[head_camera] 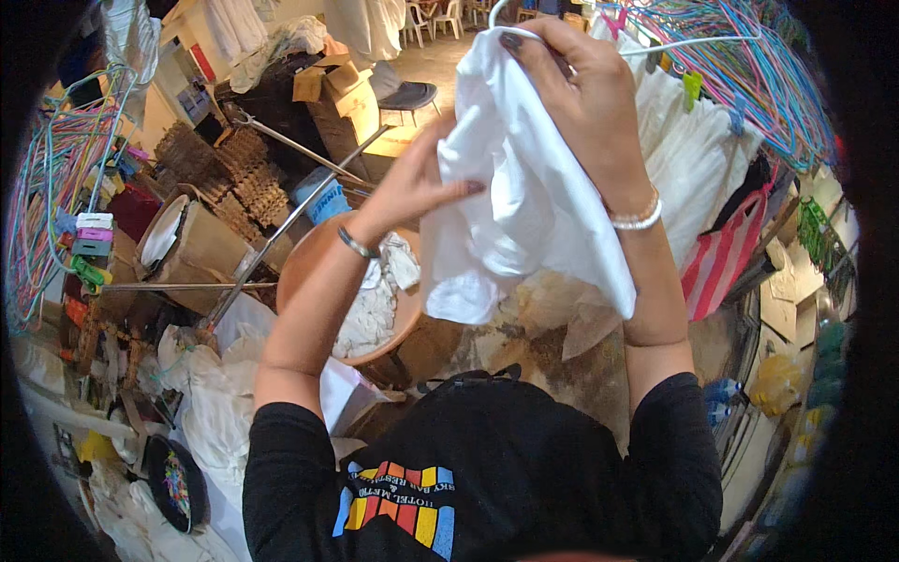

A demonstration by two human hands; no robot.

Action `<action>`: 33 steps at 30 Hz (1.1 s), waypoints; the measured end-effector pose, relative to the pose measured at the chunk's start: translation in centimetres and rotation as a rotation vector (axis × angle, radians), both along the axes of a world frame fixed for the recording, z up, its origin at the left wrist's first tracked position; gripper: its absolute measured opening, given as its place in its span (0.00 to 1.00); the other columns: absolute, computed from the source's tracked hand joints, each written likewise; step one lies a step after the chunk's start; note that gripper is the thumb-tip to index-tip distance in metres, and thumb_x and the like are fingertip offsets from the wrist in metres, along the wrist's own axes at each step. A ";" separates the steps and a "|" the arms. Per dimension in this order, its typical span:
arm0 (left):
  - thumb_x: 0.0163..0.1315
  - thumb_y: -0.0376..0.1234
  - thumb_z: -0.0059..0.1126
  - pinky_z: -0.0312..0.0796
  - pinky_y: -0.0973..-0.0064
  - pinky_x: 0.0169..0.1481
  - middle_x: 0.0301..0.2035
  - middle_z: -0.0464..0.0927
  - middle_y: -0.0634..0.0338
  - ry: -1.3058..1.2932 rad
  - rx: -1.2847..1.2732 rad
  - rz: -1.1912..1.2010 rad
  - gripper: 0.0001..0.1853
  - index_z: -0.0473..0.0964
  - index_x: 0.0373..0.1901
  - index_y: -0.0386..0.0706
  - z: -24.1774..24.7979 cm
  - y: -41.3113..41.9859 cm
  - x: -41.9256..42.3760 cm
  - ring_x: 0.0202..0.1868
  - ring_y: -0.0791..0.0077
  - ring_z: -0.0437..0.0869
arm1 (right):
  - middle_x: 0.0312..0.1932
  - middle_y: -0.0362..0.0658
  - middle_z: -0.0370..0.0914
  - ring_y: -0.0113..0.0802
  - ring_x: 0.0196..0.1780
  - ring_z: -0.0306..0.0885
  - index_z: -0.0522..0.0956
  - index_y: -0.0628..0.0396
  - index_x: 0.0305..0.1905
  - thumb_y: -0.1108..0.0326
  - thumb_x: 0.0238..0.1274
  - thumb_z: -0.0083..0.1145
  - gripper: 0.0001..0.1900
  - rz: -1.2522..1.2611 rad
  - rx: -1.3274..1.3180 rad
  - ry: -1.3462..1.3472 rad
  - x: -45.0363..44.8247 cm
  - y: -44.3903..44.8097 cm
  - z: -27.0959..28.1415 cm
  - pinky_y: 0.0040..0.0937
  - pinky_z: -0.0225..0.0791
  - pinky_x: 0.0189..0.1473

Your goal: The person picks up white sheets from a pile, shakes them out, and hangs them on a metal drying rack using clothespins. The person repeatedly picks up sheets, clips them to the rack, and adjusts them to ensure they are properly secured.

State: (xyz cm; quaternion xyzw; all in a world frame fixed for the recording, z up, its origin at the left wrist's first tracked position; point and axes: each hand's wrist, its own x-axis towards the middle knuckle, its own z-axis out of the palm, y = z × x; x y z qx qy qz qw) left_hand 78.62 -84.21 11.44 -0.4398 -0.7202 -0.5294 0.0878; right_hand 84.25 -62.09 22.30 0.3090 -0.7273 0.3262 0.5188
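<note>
My right hand (pixel 579 105), with a beaded bracelet at the wrist, grips the top of a white cloth (pixel 527 204) at the bar of a pale wire hanger (pixel 692 43). The cloth hangs in folds below the fingers. On its left side is my left hand (pixel 428 179), thumb over the front of the fabric and fingers partly hidden behind it, so its hold is unclear. Below the left forearm stands an orange-brown round tub (pixel 400 337) with crumpled white cloths (pixel 369 316) in it.
Bunches of coloured wire hangers (pixel 70 168) hang at left and upper right. White garments with clothespins (pixel 692 91) and a red-striped cloth (pixel 727 253) hang at right. Crossed metal poles (pixel 295 218), cardboard boxes (pixel 351 95) and a black basin of clothespins (pixel 175 485) stand at left.
</note>
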 end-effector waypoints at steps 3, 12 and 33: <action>0.63 0.34 0.71 0.77 0.72 0.54 0.43 0.86 0.56 -0.346 -0.113 0.191 0.18 0.81 0.51 0.32 -9.4 -1.7 -0.8 0.45 0.71 0.86 | 0.28 0.46 0.83 0.30 0.28 0.80 0.85 0.59 0.47 0.66 0.71 0.60 0.10 -0.049 0.041 -0.144 -1.2 -0.3 -0.7 0.30 0.71 0.33; 0.56 0.43 0.77 0.53 0.55 0.78 0.76 0.50 0.40 0.403 0.146 0.345 0.50 0.59 0.76 0.36 -9.4 -0.2 5.3 0.78 0.46 0.53 | 0.25 0.56 0.78 0.58 0.32 0.80 0.77 0.58 0.29 0.64 0.67 0.59 0.12 -0.221 -0.016 -0.007 -3.8 -4.4 0.7 0.53 0.69 0.35; 0.58 0.29 0.70 0.76 0.74 0.41 0.30 0.85 0.55 0.437 -0.195 0.248 0.07 0.85 0.38 0.39 11.8 -1.2 3.5 0.33 0.72 0.86 | 0.38 0.41 0.76 0.26 0.41 0.77 0.73 0.56 0.48 0.35 0.74 0.46 0.29 0.432 0.024 -0.524 -5.6 0.1 0.7 0.30 0.70 0.49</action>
